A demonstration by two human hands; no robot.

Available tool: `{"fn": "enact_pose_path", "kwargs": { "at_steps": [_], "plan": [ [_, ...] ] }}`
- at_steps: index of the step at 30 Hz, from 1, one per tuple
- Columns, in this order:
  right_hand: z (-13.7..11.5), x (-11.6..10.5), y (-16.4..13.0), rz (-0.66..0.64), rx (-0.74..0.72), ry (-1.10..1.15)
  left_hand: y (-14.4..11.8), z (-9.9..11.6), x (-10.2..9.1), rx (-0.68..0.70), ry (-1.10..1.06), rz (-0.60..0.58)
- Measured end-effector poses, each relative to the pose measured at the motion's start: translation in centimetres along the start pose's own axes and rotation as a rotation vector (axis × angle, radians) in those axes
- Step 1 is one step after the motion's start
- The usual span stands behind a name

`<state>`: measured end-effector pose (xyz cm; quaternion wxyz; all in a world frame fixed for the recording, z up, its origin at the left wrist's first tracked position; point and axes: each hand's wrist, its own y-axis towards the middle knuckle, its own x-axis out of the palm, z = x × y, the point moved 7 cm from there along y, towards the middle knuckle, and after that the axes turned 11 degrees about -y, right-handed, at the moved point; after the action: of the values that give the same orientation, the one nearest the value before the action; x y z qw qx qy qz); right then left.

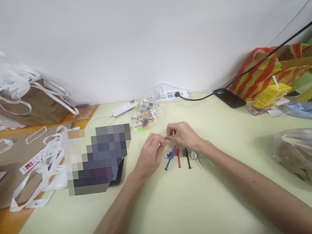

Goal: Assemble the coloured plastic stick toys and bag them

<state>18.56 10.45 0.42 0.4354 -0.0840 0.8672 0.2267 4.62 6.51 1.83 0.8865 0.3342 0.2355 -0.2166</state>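
- Your left hand (pixel 150 153) and right hand (pixel 185 134) meet fingertip to fingertip, fingers drawn narrow; can't tell what, if anything, is pinched between them.
- Below them on the bench (pixel 181 212), fanned side by side: blue piece (pixel 170 155), red piece (pixel 178 159), black piece (pixel 188 160), white piece (pixel 197 160), green piece (pixel 211 162). Thin stems point toward you; your right hand and forearm partly cover the green one.
- Work low over bare bench, so a dropped bit lands in reach.
- Light fingertip pressure; thin plastic stems would likely bend or snap if twisted.
- Brace your wrists on the bench for fine work.
- Watch your right forearm: a sideways sweep could scatter the row.
- The clear bag (pixel 146 116) of coloured parts sits just behind your hands; don't nudge it with your knuckles.
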Motion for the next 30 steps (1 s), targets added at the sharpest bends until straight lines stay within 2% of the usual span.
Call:
{"fn": "enact_pose_path", "kwargs": {
  "at_steps": [7, 13, 16, 18, 22, 25, 30],
  "plan": [
    [0.3, -0.2, 0.1, -0.004, 0.087, -0.061, 0.0, -0.2, 0.3, -0.036, 0.054, -0.030],
    [0.1, -3.9, 0.0, -0.015, 0.067, -0.030, -0.4, -1.6, -0.6, -0.108, 0.101, -0.022],
    [-1.2, -4.6, -0.6, -0.180, 0.048, -0.020, -0.6, -2.1, -0.9, -0.133, 0.110, -0.023],
    [-2.4, -4.3, -1.2, -0.295, 0.027, -0.087, -0.6, -2.2, -1.1, -0.139, 0.116, -0.022],
    [-4.2, -2.9, -1.9, -0.399, -0.031, -0.230, -0.7, -2.2, -1.4, -0.136, 0.119, -0.017],
    [-4.8, -1.5, -2.2, -0.429, -0.093, -0.309, -0.8, -2.5, -1.7, -0.148, 0.121, -0.006],
    [-5.0, -0.1, -2.4, -0.404, -0.206, -0.340, -0.9, -2.9, -1.9, -0.164, 0.077, 0.014]
  ]
}}
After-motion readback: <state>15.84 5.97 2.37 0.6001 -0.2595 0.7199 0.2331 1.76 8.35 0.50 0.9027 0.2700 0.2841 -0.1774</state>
